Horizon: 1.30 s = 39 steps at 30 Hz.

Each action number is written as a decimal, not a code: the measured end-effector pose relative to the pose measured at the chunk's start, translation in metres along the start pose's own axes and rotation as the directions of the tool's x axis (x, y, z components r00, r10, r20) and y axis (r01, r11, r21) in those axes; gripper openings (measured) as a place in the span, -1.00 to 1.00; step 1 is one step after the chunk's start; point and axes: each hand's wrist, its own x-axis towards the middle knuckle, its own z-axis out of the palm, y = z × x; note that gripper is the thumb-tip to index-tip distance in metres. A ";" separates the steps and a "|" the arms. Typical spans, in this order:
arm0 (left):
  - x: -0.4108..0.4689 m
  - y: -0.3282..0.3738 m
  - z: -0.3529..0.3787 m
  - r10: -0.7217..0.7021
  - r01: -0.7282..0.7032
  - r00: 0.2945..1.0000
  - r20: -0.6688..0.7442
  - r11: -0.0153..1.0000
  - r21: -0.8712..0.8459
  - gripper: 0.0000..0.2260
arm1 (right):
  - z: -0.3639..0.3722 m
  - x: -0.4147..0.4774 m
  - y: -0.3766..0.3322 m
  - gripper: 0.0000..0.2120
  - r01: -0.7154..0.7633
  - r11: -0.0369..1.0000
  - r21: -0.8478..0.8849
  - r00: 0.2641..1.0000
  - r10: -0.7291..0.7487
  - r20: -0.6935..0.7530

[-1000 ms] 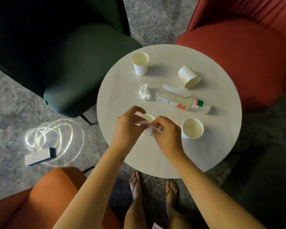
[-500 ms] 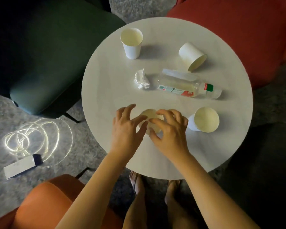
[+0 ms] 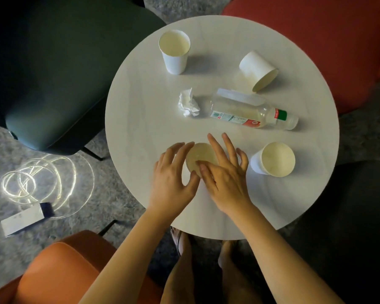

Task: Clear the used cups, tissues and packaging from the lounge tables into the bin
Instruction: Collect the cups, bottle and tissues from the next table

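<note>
Paper cup (image 3: 201, 156) upright, mouth skyward, between spread left hand (image 3: 173, 178) and right hand (image 3: 224, 178).

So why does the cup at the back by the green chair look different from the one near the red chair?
The cup by the green chair stands upright with its mouth facing up, so its inside shows. The cup near the red chair lies tipped on its side, its mouth turned toward the bottle. Both are plain white paper cups, and both look empty.
</note>
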 end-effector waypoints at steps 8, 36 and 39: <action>0.006 0.003 0.006 -0.002 0.003 1.000 -0.028 0.999 0.039 -0.35 | -0.017 0.025 -0.013 -0.57 -0.051 0.910 0.411 0.994 0.086 -0.067; 0.043 -0.008 -0.006 -0.098 0.083 0.977 -0.189 0.993 -0.085 -0.45 | -0.020 0.060 -0.033 -0.74 0.065 0.903 0.425 0.989 -0.002 -0.147; 0.040 0.006 -0.001 -0.035 0.026 0.982 -0.183 0.998 -0.053 -0.49 | -0.021 0.048 -0.026 -0.79 0.061 0.976 0.208 0.994 -0.041 -0.100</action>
